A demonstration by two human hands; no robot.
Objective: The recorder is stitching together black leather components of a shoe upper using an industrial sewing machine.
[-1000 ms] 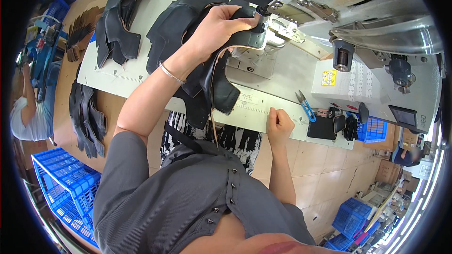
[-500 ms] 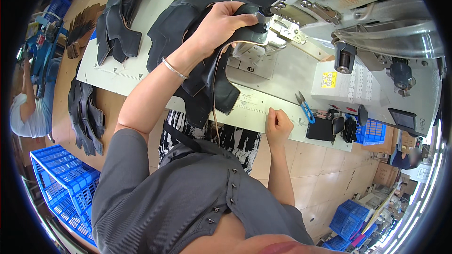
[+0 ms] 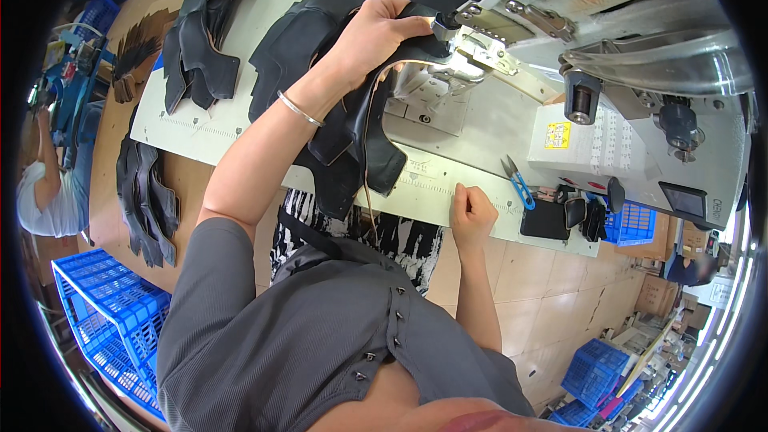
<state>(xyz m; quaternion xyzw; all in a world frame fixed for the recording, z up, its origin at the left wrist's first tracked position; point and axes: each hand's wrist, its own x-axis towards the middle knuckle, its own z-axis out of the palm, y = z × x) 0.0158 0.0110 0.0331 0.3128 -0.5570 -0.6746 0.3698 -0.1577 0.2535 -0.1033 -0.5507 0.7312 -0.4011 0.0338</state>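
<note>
My left hand (image 3: 370,42) is closed on a black leather piece (image 3: 386,162), thumb on top and the other fingers mostly hidden. The piece's pale cut edge curves up to the needle area of a sewing machine (image 3: 478,52), and its lower lobes hang past the table's near edge. A pile of similar black leather pieces (image 3: 282,48) lies just left of that hand. Held as a loose fist, my right hand (image 3: 474,214) rests at the front edge of the table; whether anything is inside it cannot be seen.
Blue-handled thread snips (image 3: 522,184) lie right of my right hand, near a small black pad (image 3: 544,220). More leather pieces (image 3: 206,40) sit at the table's far left, others (image 3: 146,200) on a brown surface. A blue crate (image 3: 112,304) stands lower left. Another person (image 3: 52,192) works far left.
My left hand has shifted slightly up and left, and the edge of the leather piece at the machine has moved a little with it. The right fist has stayed in place.
</note>
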